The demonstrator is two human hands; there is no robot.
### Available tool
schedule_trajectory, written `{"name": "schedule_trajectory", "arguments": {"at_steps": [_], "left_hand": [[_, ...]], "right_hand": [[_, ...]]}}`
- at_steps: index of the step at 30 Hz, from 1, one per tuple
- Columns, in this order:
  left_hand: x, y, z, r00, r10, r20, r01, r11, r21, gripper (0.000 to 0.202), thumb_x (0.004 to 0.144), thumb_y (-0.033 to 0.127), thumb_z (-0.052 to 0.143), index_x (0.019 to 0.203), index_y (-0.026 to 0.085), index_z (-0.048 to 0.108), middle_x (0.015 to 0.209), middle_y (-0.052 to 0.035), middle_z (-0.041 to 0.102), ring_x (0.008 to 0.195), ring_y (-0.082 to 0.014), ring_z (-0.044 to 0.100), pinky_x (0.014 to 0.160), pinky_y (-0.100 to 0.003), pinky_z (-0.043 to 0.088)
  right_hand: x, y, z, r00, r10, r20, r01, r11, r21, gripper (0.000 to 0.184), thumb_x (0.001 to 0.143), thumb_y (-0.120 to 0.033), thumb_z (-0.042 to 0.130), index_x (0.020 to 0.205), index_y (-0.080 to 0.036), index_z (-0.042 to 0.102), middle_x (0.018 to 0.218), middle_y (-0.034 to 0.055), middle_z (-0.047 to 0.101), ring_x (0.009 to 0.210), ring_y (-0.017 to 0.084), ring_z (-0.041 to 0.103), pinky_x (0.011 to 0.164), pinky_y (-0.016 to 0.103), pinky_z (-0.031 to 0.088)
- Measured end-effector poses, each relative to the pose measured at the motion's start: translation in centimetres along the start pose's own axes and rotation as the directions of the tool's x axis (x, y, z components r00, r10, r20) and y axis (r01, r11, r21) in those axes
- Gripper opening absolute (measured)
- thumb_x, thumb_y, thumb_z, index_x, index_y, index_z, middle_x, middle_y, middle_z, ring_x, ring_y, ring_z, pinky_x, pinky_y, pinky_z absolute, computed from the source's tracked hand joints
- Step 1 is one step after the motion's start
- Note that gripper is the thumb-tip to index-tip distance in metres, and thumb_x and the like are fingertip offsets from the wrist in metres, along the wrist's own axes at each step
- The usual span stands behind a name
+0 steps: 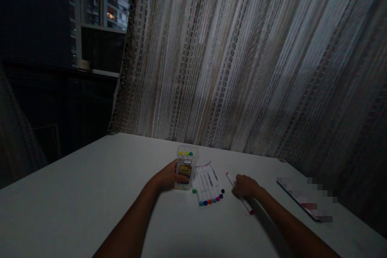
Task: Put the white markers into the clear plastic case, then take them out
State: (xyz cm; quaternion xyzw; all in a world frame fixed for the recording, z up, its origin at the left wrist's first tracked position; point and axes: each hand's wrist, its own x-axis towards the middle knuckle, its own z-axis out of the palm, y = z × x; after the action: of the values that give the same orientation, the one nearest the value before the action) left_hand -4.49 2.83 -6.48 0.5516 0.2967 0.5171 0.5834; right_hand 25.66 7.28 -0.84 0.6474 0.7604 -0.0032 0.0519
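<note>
My left hand point(167, 177) is closed around a clear plastic marker case point(187, 151), which stands upright on the table. Two yellow-capped markers and a green-capped one show inside it, above a dark label with yellow. Just right of the case, several white markers point(208, 185) lie side by side, with coloured caps toward me. Farther right, my right hand point(245, 186) has its fingers closed on a white marker point(246, 205) with red ends. That marker slants across the tabletop; whether it is lifted off the surface I cannot tell.
The white table point(75, 209) reaches back to a striped curtain point(211, 68). A flat, dark-edged object point(302, 201), partly blurred out, lies at the right. A window point(102, 24) shows at the upper left.
</note>
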Motion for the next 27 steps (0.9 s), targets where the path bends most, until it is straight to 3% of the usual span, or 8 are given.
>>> {"name": "schedule_trajectory", "arguments": {"at_steps": [13, 19, 27], "left_hand": [[0.0, 0.1, -0.1, 1.000, -0.004, -0.016, 0.004, 1.000, 0.010, 0.058, 0.046, 0.010, 0.084, 0.096, 0.014, 0.054, 0.092, -0.0101, 0.065, 0.083, -0.0255, 0.062, 0.075, -0.039, 0.049], [0.1, 0.0, -0.1, 1.000, -0.003, 0.000, 0.003, 1.000, -0.001, 0.058, 0.046, 0.011, 0.084, 0.096, 0.013, 0.054, 0.094, -0.0112, 0.065, 0.082, -0.0245, 0.063, 0.075, -0.039, 0.049], [0.0, 0.1, -0.1, 1.000, -0.001, -0.007, 0.001, 1.000, 0.006, 0.059, 0.046, 0.010, 0.084, 0.097, 0.013, 0.054, 0.093, -0.0114, 0.065, 0.083, -0.0252, 0.063, 0.075, -0.039, 0.049]], "right_hand": [[2.1, -2.8, 0.9, 0.989, -0.076, -0.130, 0.100, 0.977, 0.191, 0.025, 0.077, -0.025, 0.045, 0.089, -0.011, 0.062, 0.090, 0.0122, 0.066, 0.081, 0.018, 0.061, 0.060, 0.023, 0.037], [2.7, -3.5, 1.1, 0.984, -0.061, -0.169, 0.100, 0.968, 0.231, 0.023, 0.072, -0.022, 0.049, 0.090, -0.014, 0.061, 0.096, 0.0110, 0.065, 0.083, 0.017, 0.060, 0.060, 0.022, 0.037], [2.2, -3.9, 1.4, 0.979, -0.055, -0.198, 0.104, 0.964, 0.245, 0.020, 0.069, -0.015, 0.047, 0.081, -0.013, 0.064, 0.084, 0.0096, 0.067, 0.074, 0.016, 0.061, 0.057, 0.022, 0.037]]}}
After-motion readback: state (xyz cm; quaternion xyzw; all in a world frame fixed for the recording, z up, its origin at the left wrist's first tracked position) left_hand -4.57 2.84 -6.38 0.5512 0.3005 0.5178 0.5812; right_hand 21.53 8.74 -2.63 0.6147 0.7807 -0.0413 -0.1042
